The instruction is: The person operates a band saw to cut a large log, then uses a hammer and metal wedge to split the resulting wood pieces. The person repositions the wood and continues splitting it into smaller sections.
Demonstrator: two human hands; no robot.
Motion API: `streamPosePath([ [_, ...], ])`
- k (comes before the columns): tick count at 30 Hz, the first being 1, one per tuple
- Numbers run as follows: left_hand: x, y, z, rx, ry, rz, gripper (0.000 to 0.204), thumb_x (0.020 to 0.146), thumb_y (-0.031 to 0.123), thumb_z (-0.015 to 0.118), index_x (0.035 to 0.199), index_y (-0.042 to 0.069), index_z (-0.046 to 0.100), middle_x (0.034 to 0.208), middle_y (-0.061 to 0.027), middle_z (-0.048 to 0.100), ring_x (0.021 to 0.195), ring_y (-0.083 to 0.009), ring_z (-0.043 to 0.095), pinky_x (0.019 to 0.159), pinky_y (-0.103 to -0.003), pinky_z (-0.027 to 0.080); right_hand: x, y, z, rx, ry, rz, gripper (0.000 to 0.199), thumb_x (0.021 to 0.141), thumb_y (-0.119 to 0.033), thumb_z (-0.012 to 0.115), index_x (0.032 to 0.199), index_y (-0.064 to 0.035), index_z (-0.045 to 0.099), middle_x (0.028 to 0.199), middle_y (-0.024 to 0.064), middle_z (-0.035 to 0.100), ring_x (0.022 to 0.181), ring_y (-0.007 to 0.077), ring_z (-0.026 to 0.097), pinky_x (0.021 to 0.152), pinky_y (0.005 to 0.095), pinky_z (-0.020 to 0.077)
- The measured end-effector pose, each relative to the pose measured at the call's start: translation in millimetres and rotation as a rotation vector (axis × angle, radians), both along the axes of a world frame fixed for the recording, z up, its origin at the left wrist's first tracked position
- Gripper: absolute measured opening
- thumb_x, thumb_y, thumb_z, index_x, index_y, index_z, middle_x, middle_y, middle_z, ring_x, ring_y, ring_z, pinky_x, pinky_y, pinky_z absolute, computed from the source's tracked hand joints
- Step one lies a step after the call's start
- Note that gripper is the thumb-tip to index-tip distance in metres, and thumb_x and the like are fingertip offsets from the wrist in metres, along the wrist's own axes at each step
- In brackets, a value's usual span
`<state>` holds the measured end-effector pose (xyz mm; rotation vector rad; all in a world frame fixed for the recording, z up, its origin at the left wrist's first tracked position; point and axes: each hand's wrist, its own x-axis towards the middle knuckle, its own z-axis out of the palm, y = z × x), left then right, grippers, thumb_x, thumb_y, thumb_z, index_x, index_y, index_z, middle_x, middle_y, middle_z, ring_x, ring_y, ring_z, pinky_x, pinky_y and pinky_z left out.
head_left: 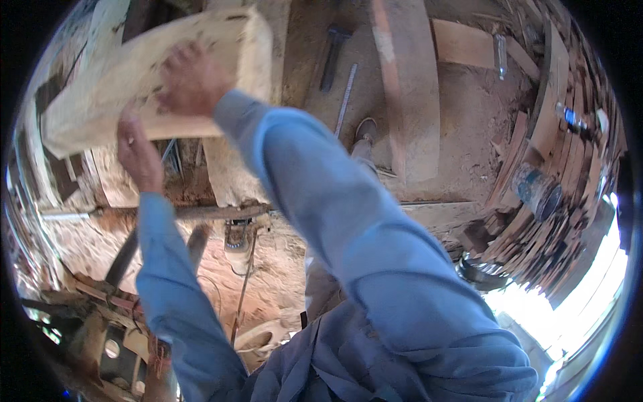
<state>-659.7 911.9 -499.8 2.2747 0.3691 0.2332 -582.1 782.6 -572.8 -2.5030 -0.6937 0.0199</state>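
Pale timber block (130, 86) is upper left, lying slantwise; right hand (193, 79) is on its broad face, nearer the right end, fingers spread, not wrapped round an edge; left hand (141, 155) is at the near long edge, fingers overlapping it; can't tell if the left is gripping or just resting, hands a bit blurred; most of the block's left part extends beyond both hands; hammer (331, 59) and long plank (415, 100) are right of the block.

1 dark hammer (331, 63) lay near 1 narrow pale strip (345, 100); at right, 1 blue-marked can (536, 189) sat by piled wooden slats (526, 251).
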Motion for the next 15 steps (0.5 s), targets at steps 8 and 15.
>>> streamPosePath([
  [8,96,-89,-35,0.466,0.066,-0.356,0.048,0.101,0.038,0.040,0.135,0.006,0.052,0.140,-0.0138,0.050,0.132,-0.0280,0.043,0.110,-0.039,0.029,-129,-192,-30,0.569,0.076,-0.165,0.031,0.077,-0.020,0.070,0.105,-0.0116,0.059,0.122,0.0104,0.058,0.120,0.0300,0.050,0.102,0.0478,0.0385],
  [15,101,-95,-49,0.576,0.157,-0.358,0.046,0.097,0.029,0.046,0.134,0.001,0.049,0.143,-0.0151,0.046,0.134,-0.0313,0.040,0.112,-0.042,0.026,-181,-364,-286,0.003,0.921,-0.582,0.059,0.076,-0.037,0.076,0.119,-0.0029,0.054,0.109,0.0146,0.063,0.102,0.0287,0.060,0.089,0.0385,0.0479],
])
